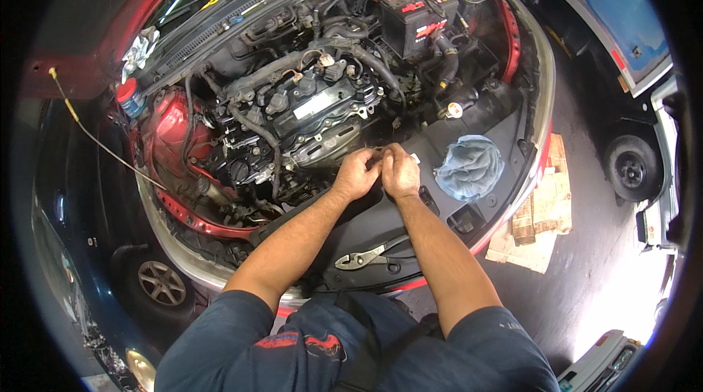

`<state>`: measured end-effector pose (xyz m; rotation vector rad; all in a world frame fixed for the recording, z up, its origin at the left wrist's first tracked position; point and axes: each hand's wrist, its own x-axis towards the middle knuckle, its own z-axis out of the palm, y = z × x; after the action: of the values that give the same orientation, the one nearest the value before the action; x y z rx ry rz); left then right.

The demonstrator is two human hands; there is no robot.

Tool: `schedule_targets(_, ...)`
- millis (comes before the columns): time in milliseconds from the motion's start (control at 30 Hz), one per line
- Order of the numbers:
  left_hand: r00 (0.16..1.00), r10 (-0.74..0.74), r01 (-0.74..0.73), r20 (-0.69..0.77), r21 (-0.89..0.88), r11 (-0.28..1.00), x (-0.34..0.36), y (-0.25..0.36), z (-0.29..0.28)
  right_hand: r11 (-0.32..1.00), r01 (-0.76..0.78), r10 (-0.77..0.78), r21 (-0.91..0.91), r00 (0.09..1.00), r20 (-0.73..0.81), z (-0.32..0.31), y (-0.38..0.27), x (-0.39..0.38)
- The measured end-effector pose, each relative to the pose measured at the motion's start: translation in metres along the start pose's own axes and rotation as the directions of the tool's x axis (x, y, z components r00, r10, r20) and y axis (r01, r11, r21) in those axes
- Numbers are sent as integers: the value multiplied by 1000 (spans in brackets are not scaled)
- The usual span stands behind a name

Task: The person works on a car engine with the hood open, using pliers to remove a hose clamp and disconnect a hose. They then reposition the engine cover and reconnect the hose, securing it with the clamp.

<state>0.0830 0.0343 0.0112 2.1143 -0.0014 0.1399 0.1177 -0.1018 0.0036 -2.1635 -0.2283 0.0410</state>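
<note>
Over the front edge of a car's engine bay, my left hand (356, 175) and my right hand (400, 174) meet with fingers pinched together. What they hold is hidden behind the fingers. A small white bit (416, 159) shows beside my right hand. Just beyond both hands lies the engine (315, 113), with its hoses and black top. Under my forearms is a black plastic panel (344, 234). On it rest slip-joint pliers (364, 257), between my arms, and a crumpled light-blue cloth (470, 167), to the right of my right hand.
A battery (411, 24) stands at the far right of the bay. At the left are a red-capped blue container (129, 98) and a yellow-ended rod (67, 102) slanting outward. Cardboard (545, 205) lies on the floor at right. A dark car (80, 223) is close on the left.
</note>
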Motion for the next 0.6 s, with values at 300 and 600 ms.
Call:
schedule_targets(300, 932, -362, 211, -27, -769, 603, -11, -30, -18, 998, 66, -65, 9, 995, -80, 5, 7, 3)
schedule_targets(600, 884, -466, 435, -23, -319, 842, 31, -62, -130, 998, 12, -14, -59, 999, -41, 6, 1, 1)
